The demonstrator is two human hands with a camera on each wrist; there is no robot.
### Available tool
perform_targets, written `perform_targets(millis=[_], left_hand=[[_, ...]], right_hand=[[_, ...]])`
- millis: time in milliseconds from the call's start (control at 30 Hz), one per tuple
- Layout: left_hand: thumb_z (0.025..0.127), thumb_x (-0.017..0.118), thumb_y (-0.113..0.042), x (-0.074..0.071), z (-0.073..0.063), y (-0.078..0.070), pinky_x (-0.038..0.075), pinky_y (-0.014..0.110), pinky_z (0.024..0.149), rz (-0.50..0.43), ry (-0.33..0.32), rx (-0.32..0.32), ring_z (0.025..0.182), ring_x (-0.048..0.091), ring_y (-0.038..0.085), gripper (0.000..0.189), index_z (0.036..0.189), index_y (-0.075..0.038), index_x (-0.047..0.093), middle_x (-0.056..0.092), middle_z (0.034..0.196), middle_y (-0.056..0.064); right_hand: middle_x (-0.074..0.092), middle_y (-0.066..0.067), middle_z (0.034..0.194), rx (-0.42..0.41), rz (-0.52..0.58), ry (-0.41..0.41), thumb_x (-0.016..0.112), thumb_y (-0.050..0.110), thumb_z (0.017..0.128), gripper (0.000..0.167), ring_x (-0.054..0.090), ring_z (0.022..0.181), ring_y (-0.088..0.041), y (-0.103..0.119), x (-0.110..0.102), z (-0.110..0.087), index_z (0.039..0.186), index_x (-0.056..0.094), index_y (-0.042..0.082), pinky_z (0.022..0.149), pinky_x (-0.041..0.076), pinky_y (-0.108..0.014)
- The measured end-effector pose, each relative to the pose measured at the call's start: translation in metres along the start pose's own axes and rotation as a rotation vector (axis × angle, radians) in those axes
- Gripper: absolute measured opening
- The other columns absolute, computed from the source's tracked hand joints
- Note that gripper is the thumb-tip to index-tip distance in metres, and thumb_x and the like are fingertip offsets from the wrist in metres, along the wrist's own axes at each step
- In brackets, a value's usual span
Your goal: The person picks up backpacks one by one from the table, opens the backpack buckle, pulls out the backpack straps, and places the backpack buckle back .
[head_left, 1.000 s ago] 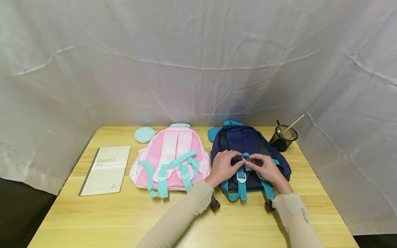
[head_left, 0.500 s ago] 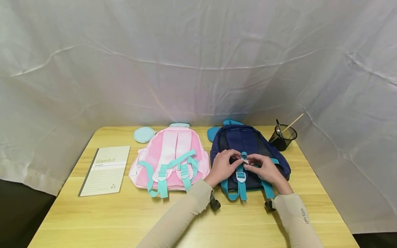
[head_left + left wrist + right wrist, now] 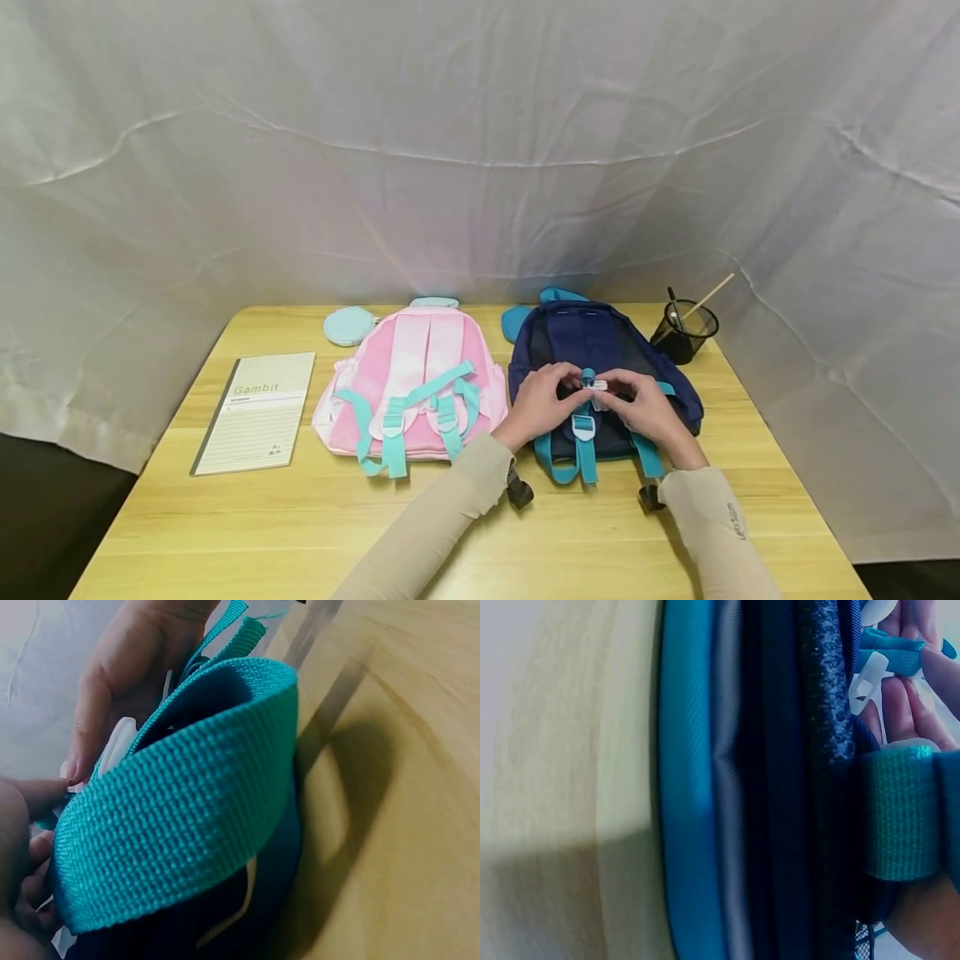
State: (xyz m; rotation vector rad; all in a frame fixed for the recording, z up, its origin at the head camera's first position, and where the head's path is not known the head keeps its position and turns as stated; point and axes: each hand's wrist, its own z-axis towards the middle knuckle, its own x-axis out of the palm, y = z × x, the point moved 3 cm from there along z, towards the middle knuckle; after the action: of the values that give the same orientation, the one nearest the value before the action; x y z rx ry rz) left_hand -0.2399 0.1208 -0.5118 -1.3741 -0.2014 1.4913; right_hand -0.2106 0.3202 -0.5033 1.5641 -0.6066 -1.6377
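Note:
In the head view a navy backpack (image 3: 585,329) lies with its back panel and teal straps facing up. Over its lower middle, my left hand (image 3: 542,402) pinches a teal strap (image 3: 588,376) whose end forms a small loop. My right hand (image 3: 647,407), close beside it, holds a white plastic buckle (image 3: 598,385) between thumb and fingers. The right wrist view shows a white clip (image 3: 868,682) by the teal webbing (image 3: 896,658) at the fingers. A wide loop of teal webbing (image 3: 180,810) hides part of both hands in the left wrist view.
Left of the navy backpack lies a pink backpack (image 3: 367,358) with teal straps. A notebook (image 3: 258,412) is farther left on the wooden table (image 3: 585,550). At the back right stands a black mesh cup (image 3: 678,340) holding a pen and a stick. Grey curtains surround the table.
Both hands stay over the same spot on the navy backpack. The white buckle has turned between the fingers and shows more of its surface. The strap loop has shifted slightly left.

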Motion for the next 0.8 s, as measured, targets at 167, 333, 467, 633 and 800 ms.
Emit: perform_targets(millis=[167, 333, 467, 633, 800], left_hand=[[0.102, 0.066, -0.040, -0.0015, 0.0029, -0.0027, 0.046, 0.040, 0.105, -0.010, -0.006, 0.015, 0.105, 0.065, 0.013, 0.032, 0.123, -0.017, 0.069, 0.074, 0.107, -0.003], [0.101, 0.067, -0.039, -0.0010, 0.0028, -0.0017, 0.046, 0.040, 0.105, -0.010, -0.018, -0.002, 0.103, 0.064, 0.013, 0.031, 0.121, -0.015, 0.071, 0.074, 0.105, -0.003], [0.102, 0.066, -0.039, -0.0008, 0.0015, -0.0008, 0.046, 0.039, 0.105, -0.017, -0.014, -0.013, 0.103, 0.064, 0.013, 0.032, 0.123, -0.015, 0.070, 0.074, 0.106, -0.003], [0.103, 0.065, -0.038, 0.0004, 0.0016, 0.0012, 0.044, 0.042, 0.107, -0.041, -0.012, -0.022, 0.104, 0.064, 0.014, 0.033, 0.125, -0.014, 0.069, 0.073, 0.107, -0.001], [0.103, 0.064, -0.037, 0.0016, 0.0014, 0.0032, 0.044, 0.043, 0.107, -0.063, -0.026, -0.033, 0.103, 0.064, 0.014, 0.032, 0.125, -0.014, 0.069, 0.073, 0.107, -0.001]], right_hand=[[0.073, -0.010, 0.108, 0.000, 0.006, -0.009, 0.073, 0.019, 0.099, 0.023, 0.066, 0.089, -0.010, -0.0007, 0.0002, 0.0002, 0.118, 0.073, 0.007, 0.077, 0.053, -0.025], [0.073, -0.007, 0.103, 0.004, -0.021, 0.011, 0.074, 0.022, 0.098, 0.020, 0.065, 0.086, -0.010, -0.0021, 0.0037, 0.0011, 0.115, 0.074, 0.010, 0.077, 0.053, -0.025], [0.073, -0.005, 0.100, -0.002, -0.027, 0.015, 0.075, 0.022, 0.097, 0.018, 0.065, 0.085, -0.010, -0.0014, 0.0054, 0.0020, 0.111, 0.075, 0.012, 0.077, 0.054, -0.025], [0.073, -0.004, 0.099, 0.000, -0.041, 0.006, 0.077, 0.023, 0.096, 0.018, 0.065, 0.084, -0.010, -0.0013, 0.0059, 0.0022, 0.110, 0.074, 0.013, 0.076, 0.053, -0.025], [0.072, -0.003, 0.097, 0.016, -0.061, 0.012, 0.075, 0.024, 0.097, 0.017, 0.064, 0.083, -0.012, -0.0018, 0.0066, 0.0016, 0.110, 0.073, 0.013, 0.074, 0.051, -0.026]])
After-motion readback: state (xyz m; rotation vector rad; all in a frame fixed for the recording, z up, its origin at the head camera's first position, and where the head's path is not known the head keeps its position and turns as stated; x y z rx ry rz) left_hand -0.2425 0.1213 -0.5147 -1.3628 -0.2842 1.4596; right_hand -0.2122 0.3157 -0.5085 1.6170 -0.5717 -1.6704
